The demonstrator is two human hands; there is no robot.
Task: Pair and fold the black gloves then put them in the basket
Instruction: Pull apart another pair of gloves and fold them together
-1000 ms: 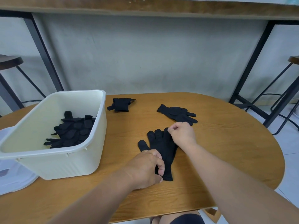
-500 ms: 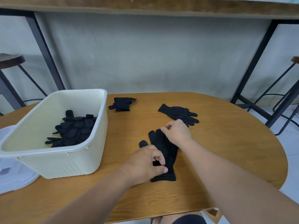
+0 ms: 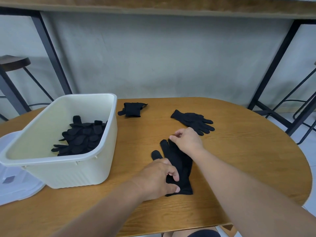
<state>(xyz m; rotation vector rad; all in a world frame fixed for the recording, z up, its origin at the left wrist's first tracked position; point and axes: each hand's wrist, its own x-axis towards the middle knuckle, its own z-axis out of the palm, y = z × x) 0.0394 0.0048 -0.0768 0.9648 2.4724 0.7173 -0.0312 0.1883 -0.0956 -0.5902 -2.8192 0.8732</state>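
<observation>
On the table (image 3: 239,168), the basket (image 3: 71,168) stands at the left with gloves (image 3: 82,135) piled inside. A lid (image 3: 15,189), it seems, lies under its left edge. A folded pair (image 3: 132,109) lies far, just right of the basket; a flat pair (image 3: 193,119) further right; another pair (image 3: 177,161) nearer.

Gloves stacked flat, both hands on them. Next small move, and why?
Probably fold: the right hand brings the finger end back toward the cuff. The glove pair lies flat on the table, the left hand pinches the cuff end, and the right hand sits at the fingertips, so both ends are held.
</observation>
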